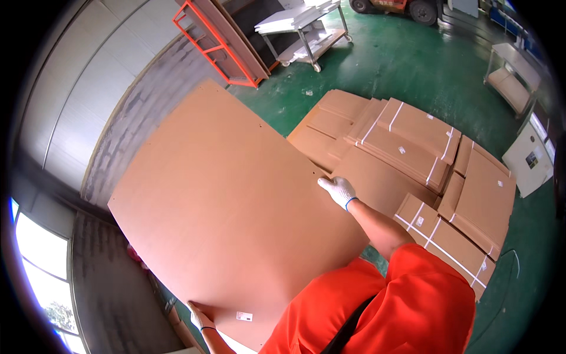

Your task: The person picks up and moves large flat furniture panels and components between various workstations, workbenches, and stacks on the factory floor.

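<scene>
A large flat brown cardboard-like sheet [218, 183] stretches out in front of me, with small dark holes near its right edge and a white label [244, 317] close to its near edge. My right hand [340, 192], in a white knit glove with a blue cuff, grips the sheet's right edge, thumb on top. Down at the lower left, my left hand [200, 317], also gloved, is closed on the sheet's left edge near the corner. The fingers under the sheet are hidden on both hands.
To the right lie flat cardboard bundles [421, 133] bound with white straps, and a nearer strapped bundle [446, 245]. A wheeled cart [303, 29] stands at the back beside an orange metal frame [218, 47]. A wall [153, 94] runs along the left. A forklift [395, 7] is far back.
</scene>
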`<action>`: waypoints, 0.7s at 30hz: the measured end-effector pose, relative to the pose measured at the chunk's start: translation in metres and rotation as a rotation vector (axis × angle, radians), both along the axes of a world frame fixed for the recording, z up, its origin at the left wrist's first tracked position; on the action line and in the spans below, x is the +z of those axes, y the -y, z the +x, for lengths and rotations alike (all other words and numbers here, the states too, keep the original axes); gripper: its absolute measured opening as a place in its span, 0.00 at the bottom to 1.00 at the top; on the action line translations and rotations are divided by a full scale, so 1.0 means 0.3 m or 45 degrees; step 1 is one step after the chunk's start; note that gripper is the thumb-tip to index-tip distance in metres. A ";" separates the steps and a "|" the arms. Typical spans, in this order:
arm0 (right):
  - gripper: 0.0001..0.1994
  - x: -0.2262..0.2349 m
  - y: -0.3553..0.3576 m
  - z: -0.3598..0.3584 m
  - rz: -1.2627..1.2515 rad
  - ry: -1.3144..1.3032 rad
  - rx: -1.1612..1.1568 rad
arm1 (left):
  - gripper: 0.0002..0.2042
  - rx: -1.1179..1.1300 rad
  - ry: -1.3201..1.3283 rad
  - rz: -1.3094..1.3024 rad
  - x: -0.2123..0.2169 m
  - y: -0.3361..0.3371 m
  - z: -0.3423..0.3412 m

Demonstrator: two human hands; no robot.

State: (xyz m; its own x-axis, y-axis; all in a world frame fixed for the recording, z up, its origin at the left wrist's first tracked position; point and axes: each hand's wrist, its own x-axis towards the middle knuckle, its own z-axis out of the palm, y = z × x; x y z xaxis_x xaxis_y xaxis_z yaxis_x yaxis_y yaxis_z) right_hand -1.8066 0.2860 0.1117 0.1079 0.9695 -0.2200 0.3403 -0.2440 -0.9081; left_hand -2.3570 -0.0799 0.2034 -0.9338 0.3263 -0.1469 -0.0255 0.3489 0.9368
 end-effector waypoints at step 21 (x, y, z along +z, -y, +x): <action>0.35 -0.275 -0.982 -0.567 -0.463 0.016 -0.677 | 0.34 -0.737 -0.304 -0.288 -0.309 -2.562 -0.954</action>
State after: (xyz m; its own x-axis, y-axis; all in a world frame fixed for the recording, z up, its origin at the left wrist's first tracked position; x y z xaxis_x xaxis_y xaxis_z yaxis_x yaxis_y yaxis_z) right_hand -1.9767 0.5806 0.0293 0.5578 0.6465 -0.5204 0.0978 -0.6739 -0.7323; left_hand -2.6434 0.6888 0.1108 -0.6325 0.7702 -0.0815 0.4241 0.4325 0.7957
